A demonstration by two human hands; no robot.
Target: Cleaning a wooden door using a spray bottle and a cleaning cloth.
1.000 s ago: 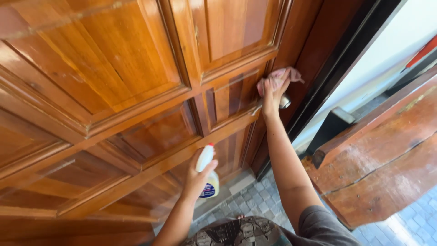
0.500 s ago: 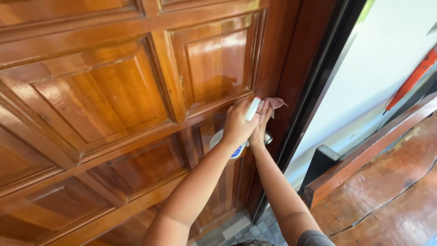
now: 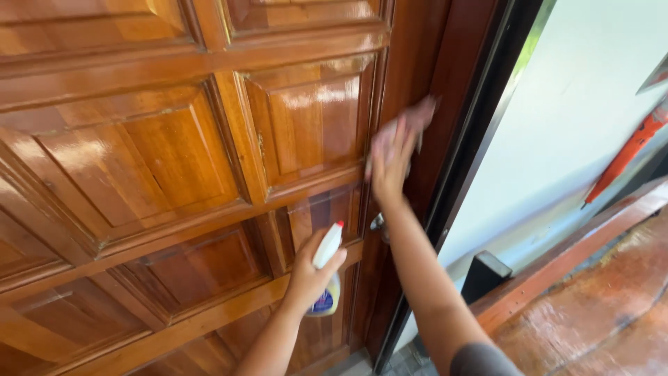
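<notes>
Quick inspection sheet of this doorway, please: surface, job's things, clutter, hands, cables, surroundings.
Surface: glossy panelled wooden door, upright, with reflections on its panels.
Job's things: pink cloth pressed to the door's right edge, blurred; white spray bottle with a red tip, held clear of the cloth below it.
Clutter: nothing seen.
Hands: right hand flat on the cloth; left hand closed around the bottle.
Cables: nothing seen.
Surroundings: metal door knob below the right hand; dark door frame; white wall; reddish wooden bench; orange object leaning at far right.
</notes>
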